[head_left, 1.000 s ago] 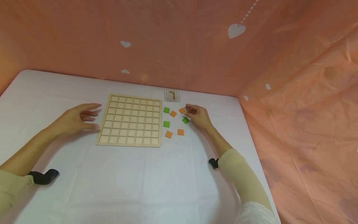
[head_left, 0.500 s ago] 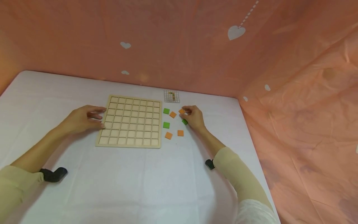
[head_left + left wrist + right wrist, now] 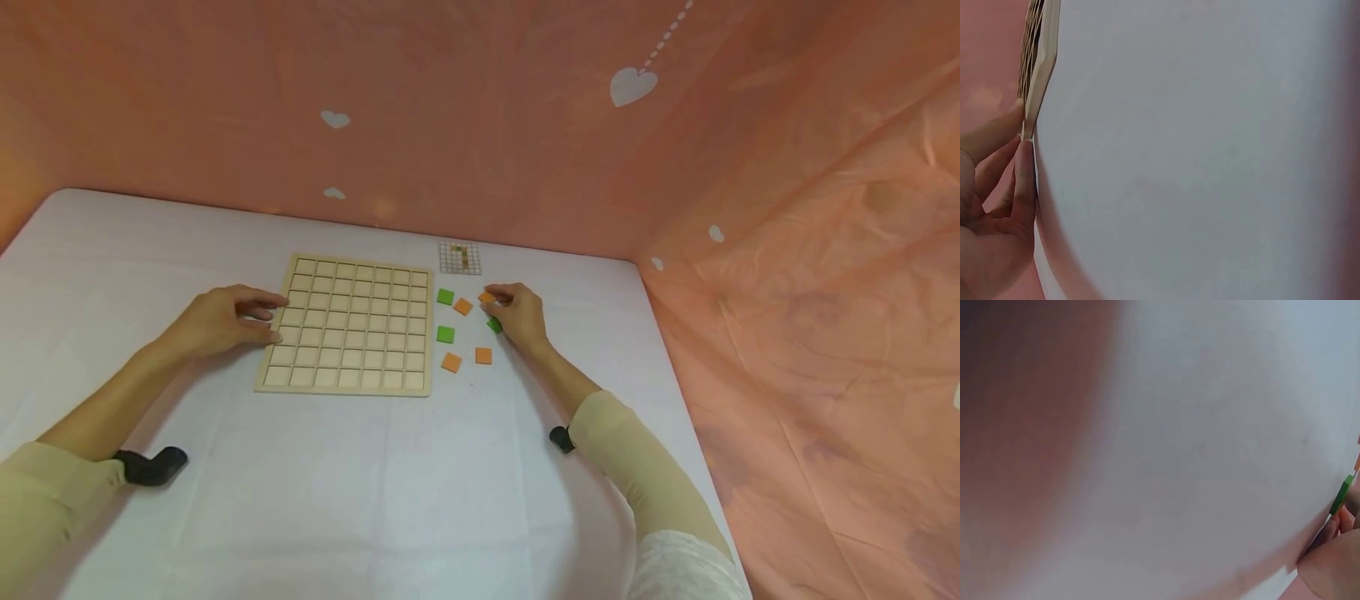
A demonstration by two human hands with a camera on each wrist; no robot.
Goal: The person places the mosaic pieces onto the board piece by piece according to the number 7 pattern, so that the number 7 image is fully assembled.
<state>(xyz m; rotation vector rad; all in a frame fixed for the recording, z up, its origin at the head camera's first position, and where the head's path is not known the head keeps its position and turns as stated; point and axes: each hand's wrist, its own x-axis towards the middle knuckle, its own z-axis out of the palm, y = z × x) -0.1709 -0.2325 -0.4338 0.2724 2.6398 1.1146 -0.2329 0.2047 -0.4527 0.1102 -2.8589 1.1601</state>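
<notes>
A wooden grid board [image 3: 348, 325] lies flat on the white table [image 3: 375, 483]. My left hand [image 3: 262, 321] rests at its left edge with fingertips touching the rim; the left wrist view shows fingers [image 3: 1022, 172] against the board's edge [image 3: 1040, 69]. My right hand [image 3: 497, 312] sits among loose tiles right of the board. Its curled fingers pinch a green tile [image 3: 493, 325], seen on edge in the right wrist view as the green tile [image 3: 1341, 495], and its fingertips reach an orange tile [image 3: 486, 297].
Two more green tiles [image 3: 446, 296] [image 3: 446, 334] and three orange tiles [image 3: 462, 306] [image 3: 451, 362] [image 3: 483, 356] lie between the board and my right hand. A small pattern card [image 3: 460, 257] lies at the back. Pink cloth walls [image 3: 787, 292] close in behind and at right.
My left hand slid right until it touched the board's left edge. My right hand moved slightly left and its fingers closed over the green tile.
</notes>
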